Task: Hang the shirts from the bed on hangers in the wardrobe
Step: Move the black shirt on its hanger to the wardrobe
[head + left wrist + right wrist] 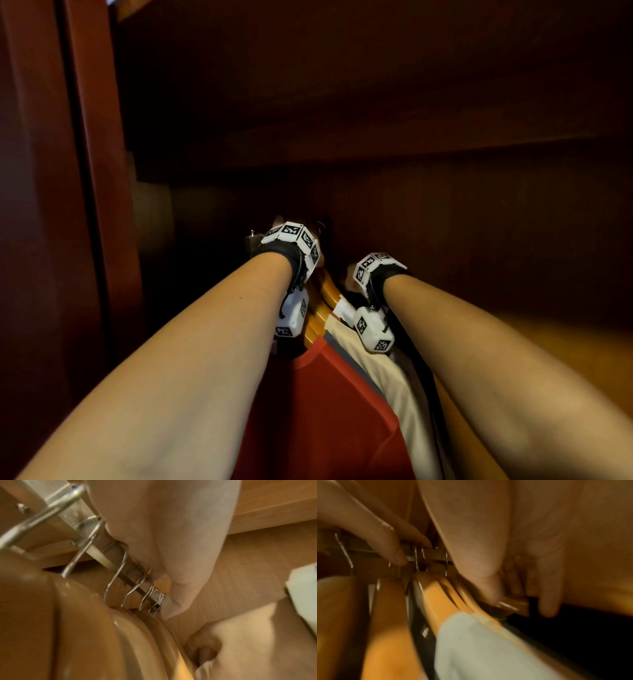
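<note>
Inside the dark wardrobe, several wooden hangers hang by metal hooks from a rail. A red shirt hangs nearest me, with a white shirt beside it on the right. My left hand is up at the rail, thumb and fingers pinching around a hook top. My right hand is a little lower and to the right. Its thumb and fingers pinch the wooden hanger next to the white shirt. In the head view the wrist markers hide both sets of fingers.
A reddish wardrobe side panel stands at the left and a shelf board runs overhead. A dark garment hangs right of the white shirt. The wardrobe's wooden back wall lies just behind the rail.
</note>
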